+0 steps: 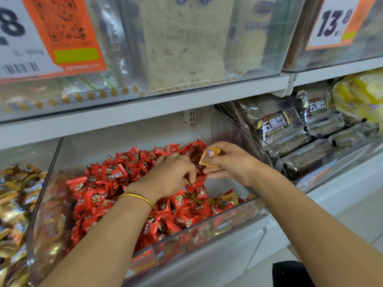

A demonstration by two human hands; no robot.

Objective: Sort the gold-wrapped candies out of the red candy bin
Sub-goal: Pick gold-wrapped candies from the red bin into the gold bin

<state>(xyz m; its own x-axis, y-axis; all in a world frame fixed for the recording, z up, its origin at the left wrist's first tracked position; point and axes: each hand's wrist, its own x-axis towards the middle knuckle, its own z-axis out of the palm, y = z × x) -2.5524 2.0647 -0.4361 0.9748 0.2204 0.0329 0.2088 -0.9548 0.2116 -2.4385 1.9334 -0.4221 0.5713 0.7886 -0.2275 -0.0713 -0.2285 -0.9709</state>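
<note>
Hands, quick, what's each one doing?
Left hand: curled into the red candies; grip cannot be told.
Right hand: holding gold candies.

1 head-worn wide-angle view from close above, forward and down into the red candy bin

Light: bright, even and soft, with only faint shadows.
Glare: pale sheen on the clear front of the red candy bin and on the upper bin panels.
Blur: price tags are smeared.
Distortion: the shelf edge slants and bows toward the borders.

Gold bangle, bare forearms
</note>
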